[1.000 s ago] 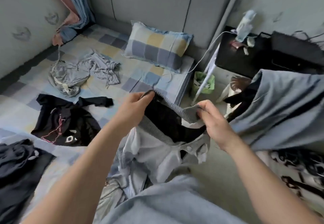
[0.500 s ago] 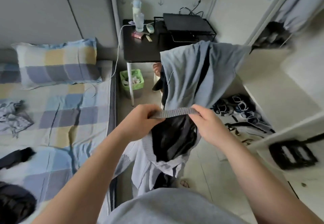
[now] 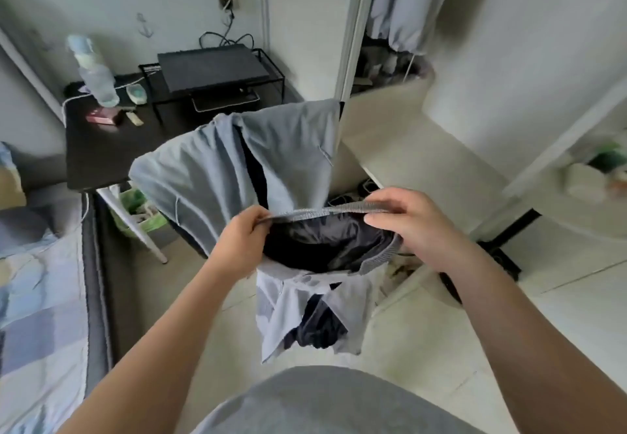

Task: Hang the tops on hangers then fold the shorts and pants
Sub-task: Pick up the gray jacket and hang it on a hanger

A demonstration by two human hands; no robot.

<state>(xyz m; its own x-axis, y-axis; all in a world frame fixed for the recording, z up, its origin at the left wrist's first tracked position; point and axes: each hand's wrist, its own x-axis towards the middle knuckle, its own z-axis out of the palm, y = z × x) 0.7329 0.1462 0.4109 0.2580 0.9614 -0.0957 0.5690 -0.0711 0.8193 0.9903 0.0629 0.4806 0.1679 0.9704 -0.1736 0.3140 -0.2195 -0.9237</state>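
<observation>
I hold a pale grey garment (image 3: 285, 301) with a ribbed grey band (image 3: 319, 211) and a black lining (image 3: 325, 240) in the air in front of me. My left hand (image 3: 242, 240) pinches the band at its left end. My right hand (image 3: 403, 223) grips the band at its right end, so the band is stretched flat between them. The rest of the garment hangs down below my hands, with dark fabric showing at the bottom. A light blue-grey garment (image 3: 217, 175) is draped over something just beyond my hands.
A black side table (image 3: 101, 148) with a plastic bottle (image 3: 96, 74) and a black wire rack (image 3: 217, 74) stands at the back left. A green bin (image 3: 135, 209) sits under it. The bed (image 3: 37, 298) with a checked sheet lies at the left. An open wardrobe (image 3: 393, 26) is behind.
My view has swung right, away from the bed toward the side table and wardrobe. Both hands keep hold of the ribbed band and have pulled it wider and straighter.
</observation>
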